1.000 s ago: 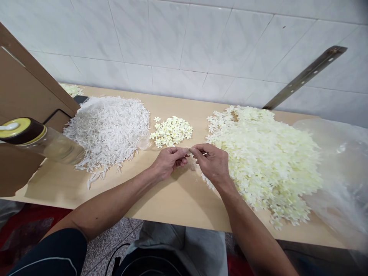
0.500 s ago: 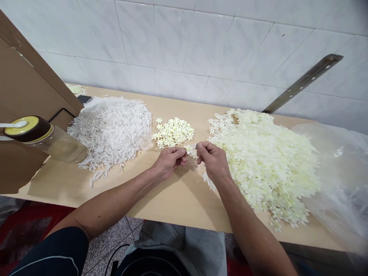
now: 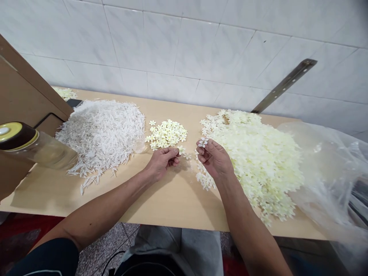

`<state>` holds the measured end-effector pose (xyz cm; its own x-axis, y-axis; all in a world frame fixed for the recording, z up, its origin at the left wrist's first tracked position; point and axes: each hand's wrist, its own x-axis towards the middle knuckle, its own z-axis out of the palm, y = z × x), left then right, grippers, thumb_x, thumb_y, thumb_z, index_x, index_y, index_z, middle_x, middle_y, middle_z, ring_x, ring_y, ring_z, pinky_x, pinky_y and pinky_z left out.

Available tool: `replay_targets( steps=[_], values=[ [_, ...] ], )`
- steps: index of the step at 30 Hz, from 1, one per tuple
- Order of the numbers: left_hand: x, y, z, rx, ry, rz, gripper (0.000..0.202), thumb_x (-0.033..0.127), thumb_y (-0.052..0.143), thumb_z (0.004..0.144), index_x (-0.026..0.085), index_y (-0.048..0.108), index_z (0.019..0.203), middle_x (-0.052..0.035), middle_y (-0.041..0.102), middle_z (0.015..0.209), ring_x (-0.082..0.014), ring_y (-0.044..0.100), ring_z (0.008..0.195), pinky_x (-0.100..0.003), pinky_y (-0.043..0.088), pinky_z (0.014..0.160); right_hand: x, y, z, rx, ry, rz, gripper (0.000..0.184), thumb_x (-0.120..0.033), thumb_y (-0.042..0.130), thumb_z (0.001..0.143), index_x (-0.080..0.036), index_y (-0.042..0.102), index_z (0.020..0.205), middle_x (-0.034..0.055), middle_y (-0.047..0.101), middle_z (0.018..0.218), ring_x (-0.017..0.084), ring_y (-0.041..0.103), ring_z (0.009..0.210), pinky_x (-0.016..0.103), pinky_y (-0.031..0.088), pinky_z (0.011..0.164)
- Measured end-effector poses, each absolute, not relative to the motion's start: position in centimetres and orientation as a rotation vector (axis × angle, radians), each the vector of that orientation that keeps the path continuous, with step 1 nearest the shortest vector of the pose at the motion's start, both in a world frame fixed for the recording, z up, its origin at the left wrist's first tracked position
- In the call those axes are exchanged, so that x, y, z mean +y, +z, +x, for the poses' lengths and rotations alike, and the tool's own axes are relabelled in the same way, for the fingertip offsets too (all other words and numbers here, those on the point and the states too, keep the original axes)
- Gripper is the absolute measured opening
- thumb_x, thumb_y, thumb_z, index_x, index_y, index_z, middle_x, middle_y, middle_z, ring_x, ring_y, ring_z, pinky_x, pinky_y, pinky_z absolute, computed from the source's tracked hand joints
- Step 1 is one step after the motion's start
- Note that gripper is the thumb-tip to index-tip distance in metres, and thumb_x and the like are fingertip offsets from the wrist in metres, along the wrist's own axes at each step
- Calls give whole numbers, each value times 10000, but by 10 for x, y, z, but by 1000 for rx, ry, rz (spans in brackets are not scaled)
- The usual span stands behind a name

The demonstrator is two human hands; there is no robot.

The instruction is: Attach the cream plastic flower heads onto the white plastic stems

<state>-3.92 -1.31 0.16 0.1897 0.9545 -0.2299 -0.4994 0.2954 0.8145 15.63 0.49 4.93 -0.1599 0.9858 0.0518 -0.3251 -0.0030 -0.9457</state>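
My left hand (image 3: 164, 162) pinches a small pale yellow artificial flower (image 3: 181, 150) between thumb and fingertips, over the middle of the table. Across a short gap, my right hand (image 3: 215, 156) is closed with another small white flower (image 3: 203, 142) at its fingertips. Just beyond my left hand lies a small pile of yellow-centred flowers (image 3: 169, 134). A much larger heap of pale flower heads (image 3: 258, 157) spreads to the right of my right hand. To the left is a heap of thin white strips (image 3: 103, 132), like stems.
A clear bottle with a yellow and brown lid (image 3: 54, 151) stands at the left by a cardboard box (image 3: 23, 88). A clear plastic bag (image 3: 319, 161) lies at the right. A metal bracket (image 3: 284, 86) leans against the tiled wall (image 3: 161, 42).
My hands have drawn apart. A flower now shows at my right fingertips and another at my left. The whole view has shifted, so things sit further left.
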Motion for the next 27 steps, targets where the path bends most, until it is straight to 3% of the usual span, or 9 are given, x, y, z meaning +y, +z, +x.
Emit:
replay_targets(
  steps=[5,8,12,16,20,27],
  values=[
    [-15,4,-39,845,1117,689,383,430,873,692,115,692,813,-68,664,850,-92,576,624,-231,440,563,3,54,163,-1241,1392,-936,287,-478,807,776,-218,703,837,20,632,753,119,495,580,246,429,453],
    [-15,4,-39,845,1124,723,364,419,858,711,109,701,818,-71,663,861,-92,582,620,-232,443,558,5,60,184,-1629,1109,-1162,254,-438,799,790,-211,746,892,11,644,692,139,535,561,290,478,510],
    [-15,3,-38,862,1126,766,340,406,838,732,104,702,809,-74,666,832,-108,601,610,-240,448,542,9,69,218,-2176,567,-1447,122,-348,720,859,-243,781,876,32,758,900,180,652,715,315,498,641],
    [-17,5,-37,933,1096,854,337,416,821,748,104,702,793,-70,662,702,-127,604,588,-252,464,557,7,70,211,-2234,267,-1382,140,-331,684,908,-247,782,963,46,766,1014,165,641,698,330,498,698],
    [-20,8,-36,1004,1065,926,341,439,796,766,110,704,772,-72,662,622,-125,584,546,-251,465,558,1,56,172,-2229,281,-1096,209,-371,707,912,-225,771,1047,73,744,991,170,642,715,316,510,689],
    [-19,10,-37,1034,1050,954,336,443,777,782,114,710,773,-74,671,627,-125,586,538,-248,459,553,-1,35,153,-2258,221,-1010,132,-303,686,937,-223,771,998,55,738,962,173,688,814,296,523,734]
  ],
)
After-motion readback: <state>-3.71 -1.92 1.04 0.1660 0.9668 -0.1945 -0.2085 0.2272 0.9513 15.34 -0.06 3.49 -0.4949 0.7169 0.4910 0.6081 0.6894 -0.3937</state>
